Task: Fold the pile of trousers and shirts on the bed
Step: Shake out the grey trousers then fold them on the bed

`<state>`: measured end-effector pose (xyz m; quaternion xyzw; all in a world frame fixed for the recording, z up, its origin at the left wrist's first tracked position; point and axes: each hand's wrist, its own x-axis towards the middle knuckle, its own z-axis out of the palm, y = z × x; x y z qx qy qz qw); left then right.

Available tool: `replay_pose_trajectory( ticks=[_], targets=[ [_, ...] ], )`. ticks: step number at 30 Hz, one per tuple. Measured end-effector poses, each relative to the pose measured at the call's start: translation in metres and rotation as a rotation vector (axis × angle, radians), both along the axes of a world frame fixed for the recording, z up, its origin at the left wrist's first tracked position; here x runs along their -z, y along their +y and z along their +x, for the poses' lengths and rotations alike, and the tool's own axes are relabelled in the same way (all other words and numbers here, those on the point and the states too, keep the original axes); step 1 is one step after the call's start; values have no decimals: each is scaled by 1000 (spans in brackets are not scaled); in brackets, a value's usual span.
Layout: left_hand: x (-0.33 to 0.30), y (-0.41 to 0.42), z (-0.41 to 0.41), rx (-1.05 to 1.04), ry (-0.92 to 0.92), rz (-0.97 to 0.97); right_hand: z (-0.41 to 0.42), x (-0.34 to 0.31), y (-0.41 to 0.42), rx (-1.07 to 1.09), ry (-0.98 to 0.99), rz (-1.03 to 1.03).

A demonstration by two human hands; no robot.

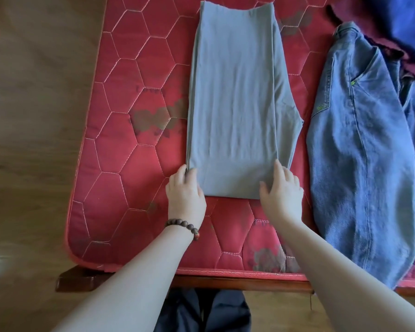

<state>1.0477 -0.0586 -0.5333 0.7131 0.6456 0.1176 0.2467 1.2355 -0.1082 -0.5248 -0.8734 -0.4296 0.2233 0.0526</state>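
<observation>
Two hands (186, 188) (282, 188) on grey trousers (237, 104), long axis fwd

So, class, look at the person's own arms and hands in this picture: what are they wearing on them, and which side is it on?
Both forearms are bare, with no sleeves in view. The left hand has a bracelet of round dark brown wooden beads at the wrist, with one reddish bead near its end. The right hand wears nothing: no ring, watch or glove shows on either hand.

Smooth grey trousers (237, 104); quilted satin mattress (130, 144); denim jeans (359, 152).
</observation>
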Motion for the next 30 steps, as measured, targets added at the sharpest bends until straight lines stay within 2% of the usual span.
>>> replay_pose_trajectory(
  ticks=[4,7,10,19,26,28,30],
  targets=[
    [-5,9,-5,-190,-93,-89,10,-3,0,235,217,26],
    [-6,14,-11,-278,-171,-152,18,-2,-3,290,297,27],
    [-4,12,-17,-265,-196,-112,24,3,-5,234,285,30],
    [3,9,-24,-273,-233,-213,27,6,-6,220,254,70],
    [-1,17,-28,-185,-136,-323,29,6,-9,211,260,70],
    [0,16,-31,-214,-201,-413,31,6,-12,210,275,72],
    [-1,13,-32,-285,-353,-527,33,5,-16,197,288,79]
  ],
)
